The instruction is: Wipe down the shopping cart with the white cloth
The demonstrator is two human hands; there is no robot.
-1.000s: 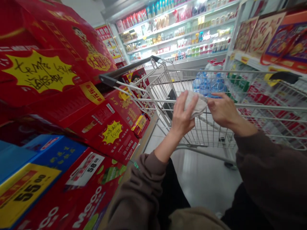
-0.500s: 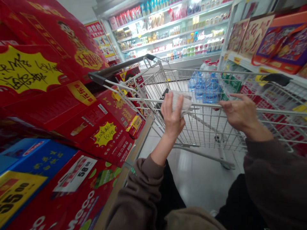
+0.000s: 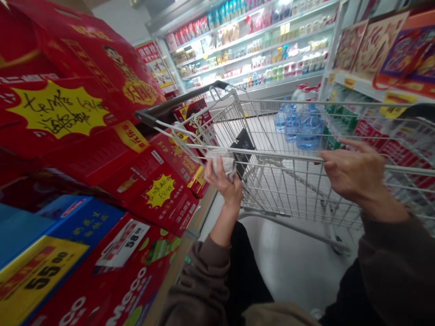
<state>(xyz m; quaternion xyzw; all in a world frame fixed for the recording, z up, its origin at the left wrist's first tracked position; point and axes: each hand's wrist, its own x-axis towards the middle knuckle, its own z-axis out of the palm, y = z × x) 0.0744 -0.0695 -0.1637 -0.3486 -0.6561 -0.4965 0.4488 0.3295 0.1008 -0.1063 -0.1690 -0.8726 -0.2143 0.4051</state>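
From my end, the left hand [image 3: 224, 183] hides part of the cloth [image 3: 229, 164], the right edge cuts off the cart [image 3: 285, 157], and the goods [image 3: 197, 31] in the cooler [image 3: 288, 86] are too small and blurred to identify.

Wears dark brown long sleeves, the left sleeve [image 3: 204, 283] bunched in folds with a small green mark [image 3: 188, 260], the right sleeve [image 3: 396, 265] smoother. Shows black trousers [image 3: 249, 267] below and apparently khaki-brown cloth [image 3: 282, 315] between.

Pale crumpled cloth [image 3: 222, 164] rests against the wire shopping cart [image 3: 278, 155].
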